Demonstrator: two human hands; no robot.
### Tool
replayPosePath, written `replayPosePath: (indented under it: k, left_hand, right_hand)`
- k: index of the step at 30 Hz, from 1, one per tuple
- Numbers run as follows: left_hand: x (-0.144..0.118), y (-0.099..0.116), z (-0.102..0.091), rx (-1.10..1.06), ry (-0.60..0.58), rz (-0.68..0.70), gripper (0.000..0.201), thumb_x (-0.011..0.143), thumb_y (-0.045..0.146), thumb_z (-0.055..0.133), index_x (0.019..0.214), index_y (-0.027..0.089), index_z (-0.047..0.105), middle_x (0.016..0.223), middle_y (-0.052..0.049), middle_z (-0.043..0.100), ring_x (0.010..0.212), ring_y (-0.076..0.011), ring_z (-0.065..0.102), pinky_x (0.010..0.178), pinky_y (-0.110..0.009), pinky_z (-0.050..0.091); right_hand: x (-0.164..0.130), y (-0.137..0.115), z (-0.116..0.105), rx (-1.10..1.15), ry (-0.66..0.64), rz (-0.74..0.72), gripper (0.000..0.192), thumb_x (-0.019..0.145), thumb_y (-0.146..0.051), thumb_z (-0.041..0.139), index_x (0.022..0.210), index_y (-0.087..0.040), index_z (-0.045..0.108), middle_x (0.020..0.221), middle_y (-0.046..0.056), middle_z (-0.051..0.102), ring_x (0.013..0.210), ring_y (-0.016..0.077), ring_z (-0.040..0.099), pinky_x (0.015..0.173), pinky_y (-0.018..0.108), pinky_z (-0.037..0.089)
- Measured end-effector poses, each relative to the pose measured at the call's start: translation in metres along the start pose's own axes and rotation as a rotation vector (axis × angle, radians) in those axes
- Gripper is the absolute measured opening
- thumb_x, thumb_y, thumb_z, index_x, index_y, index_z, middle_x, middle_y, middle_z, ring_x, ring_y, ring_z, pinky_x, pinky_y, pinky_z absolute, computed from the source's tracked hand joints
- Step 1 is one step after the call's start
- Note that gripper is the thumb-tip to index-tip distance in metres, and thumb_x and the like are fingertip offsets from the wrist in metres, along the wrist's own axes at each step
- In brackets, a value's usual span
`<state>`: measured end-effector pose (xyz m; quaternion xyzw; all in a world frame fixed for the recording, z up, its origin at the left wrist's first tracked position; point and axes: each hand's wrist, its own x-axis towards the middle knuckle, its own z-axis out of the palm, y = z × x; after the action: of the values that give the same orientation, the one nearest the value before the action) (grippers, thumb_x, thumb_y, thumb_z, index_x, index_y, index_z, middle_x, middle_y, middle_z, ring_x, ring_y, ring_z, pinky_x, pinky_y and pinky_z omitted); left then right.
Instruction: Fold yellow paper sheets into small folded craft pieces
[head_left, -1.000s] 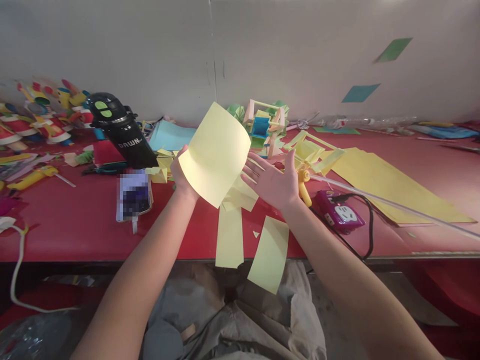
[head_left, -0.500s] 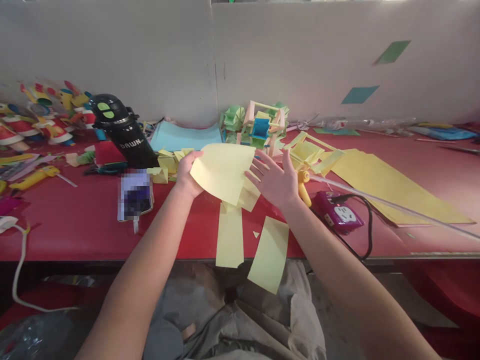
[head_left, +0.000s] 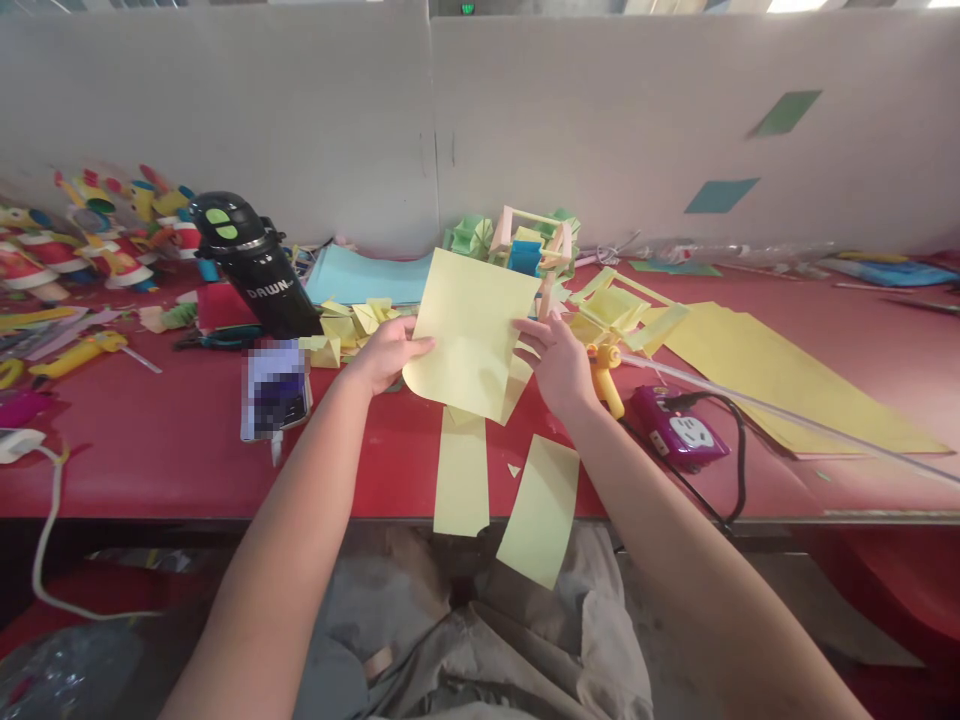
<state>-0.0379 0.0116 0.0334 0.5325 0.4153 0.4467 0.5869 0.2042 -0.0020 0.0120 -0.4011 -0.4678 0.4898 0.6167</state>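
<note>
Since half a second ago, the yellow sheet (head_left: 474,335) has swung from lying flat and low to standing nearly upright, and the right hand (head_left: 556,362) has closed from an open, spread palm onto the sheet's right edge.

Head view: the left hand (head_left: 388,352) pinches the sheet's left edge, thumb in front and fingers behind, while the right hand grips the opposite edge with curled fingers. Between them the sheet hangs in the air above the red table (head_left: 150,450), its lower corner over two yellow strips (head_left: 461,475) that lie at the table's near edge. Behind it stands a small paper model (head_left: 529,245) in pink, blue and green; a black bottle (head_left: 251,265) stands to the left, and a purple power strip (head_left: 679,425) lies to the right beside a large yellow sheet (head_left: 772,370).

By my judgement, the step is squaring up the sheet with both hands for a fold or cut; the next move calls for matching edges evenly and keeping the paper taut.
</note>
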Motion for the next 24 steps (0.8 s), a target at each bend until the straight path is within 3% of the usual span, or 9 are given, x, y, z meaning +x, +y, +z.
replayPosePath:
  k: [4, 6, 8, 11, 15, 20, 24]
  left_hand:
    - [-0.003, 0.001, -0.002, -0.024, -0.094, 0.001, 0.044, 0.069, 0.021, 0.081, 0.111, 0.015, 0.070, 0.103, -0.014, 0.076, 0.096, -0.0329, 0.072, 0.090, -0.054, 0.055]
    - [-0.004, 0.001, -0.001, -0.040, -0.152, -0.006, 0.045, 0.069, 0.020, 0.081, 0.113, 0.016, 0.069, 0.105, -0.014, 0.076, 0.096, -0.0319, 0.072, 0.090, -0.053, 0.055]
    - [-0.004, 0.001, 0.001, -0.047, -0.178, -0.022, 0.045, 0.069, 0.018, 0.080, 0.113, 0.015, 0.068, 0.106, -0.014, 0.075, 0.097, -0.0315, 0.072, 0.091, -0.052, 0.055]
    - [-0.003, 0.000, 0.008, -0.044, -0.136, -0.063, 0.044, 0.069, 0.018, 0.079, 0.112, 0.015, 0.067, 0.107, -0.014, 0.075, 0.099, -0.0324, 0.071, 0.091, -0.052, 0.054]
    - [0.000, -0.004, 0.019, -0.057, -0.059, -0.105, 0.047, 0.070, 0.021, 0.076, 0.116, 0.019, 0.066, 0.107, -0.011, 0.075, 0.101, -0.0340, 0.070, 0.091, -0.052, 0.054]
    - [0.007, -0.012, 0.029, -0.272, -0.142, -0.120, 0.051, 0.084, 0.053, 0.063, 0.122, 0.020, 0.063, 0.112, -0.014, 0.074, 0.109, -0.0352, 0.067, 0.095, -0.050, 0.052]
    - [0.008, -0.010, 0.036, -0.363, -0.210, -0.145, 0.066, 0.084, 0.071, 0.050, 0.124, 0.020, 0.063, 0.115, -0.015, 0.073, 0.114, -0.0368, 0.065, 0.096, -0.049, 0.051]
  right_hand:
    - [-0.002, 0.004, 0.000, -0.108, 0.086, -0.072, 0.033, 0.077, -0.053, 0.069, 0.092, -0.024, 0.065, 0.109, 0.006, 0.070, 0.104, 0.0236, 0.064, 0.085, 0.039, 0.055]
    - [-0.003, 0.005, 0.001, -0.106, 0.117, -0.077, 0.033, 0.075, -0.045, 0.074, 0.098, -0.024, 0.061, 0.101, 0.005, 0.071, 0.097, 0.0221, 0.066, 0.082, 0.039, 0.055]
    - [-0.003, 0.007, 0.002, -0.074, 0.066, -0.083, 0.039, 0.076, -0.041, 0.073, 0.110, -0.025, 0.059, 0.101, 0.005, 0.073, 0.096, 0.0231, 0.068, 0.084, 0.042, 0.056]
    - [-0.004, 0.010, 0.003, -0.121, -0.049, -0.165, 0.040, 0.080, -0.039, 0.068, 0.117, -0.026, 0.062, 0.108, 0.006, 0.073, 0.102, 0.0258, 0.068, 0.090, 0.046, 0.054]
    - [-0.006, 0.013, 0.004, -0.374, -0.017, -0.302, 0.030, 0.086, -0.039, 0.059, 0.112, -0.027, 0.071, 0.116, 0.006, 0.072, 0.110, 0.0289, 0.064, 0.098, 0.051, 0.050]
    - [-0.010, 0.013, 0.008, -0.548, -0.186, -0.490, 0.031, 0.094, -0.039, 0.053, 0.117, -0.031, 0.073, 0.129, 0.006, 0.067, 0.125, 0.0283, 0.057, 0.110, 0.052, 0.042]
    - [-0.016, 0.008, 0.012, -0.656, -0.360, -0.526, 0.033, 0.094, -0.045, 0.056, 0.121, -0.033, 0.071, 0.134, 0.006, 0.064, 0.127, 0.0298, 0.054, 0.110, 0.056, 0.041]
